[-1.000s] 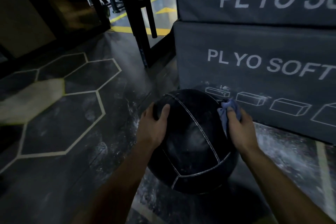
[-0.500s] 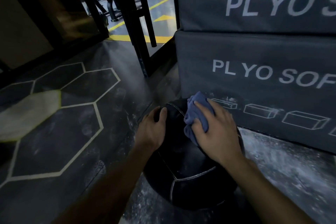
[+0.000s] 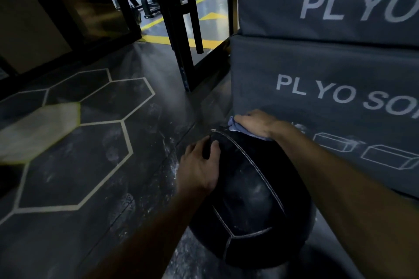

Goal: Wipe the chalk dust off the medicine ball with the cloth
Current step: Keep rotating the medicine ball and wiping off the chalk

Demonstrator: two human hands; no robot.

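A black medicine ball (image 3: 254, 199) with pale stitched seams sits on the dark gym floor, faint chalk smudges on its upper face. My left hand (image 3: 199, 167) rests flat on the ball's left shoulder, fingers spread over it. My right hand (image 3: 256, 123) reaches across the far top of the ball and presses a blue cloth (image 3: 235, 125) onto it; the cloth peeks out under the fingers and palm. The far side of the ball is hidden behind my right hand.
Two stacked grey soft plyo boxes (image 3: 328, 88) stand right behind the ball. Black rack legs (image 3: 181, 36) rise at the back middle. The floor (image 3: 74, 165) at left carries hexagon markings and chalk dust.
My right hand has slid the cloth from the ball's right side over its top to the far upper edge. The left hand has stayed on the left side.
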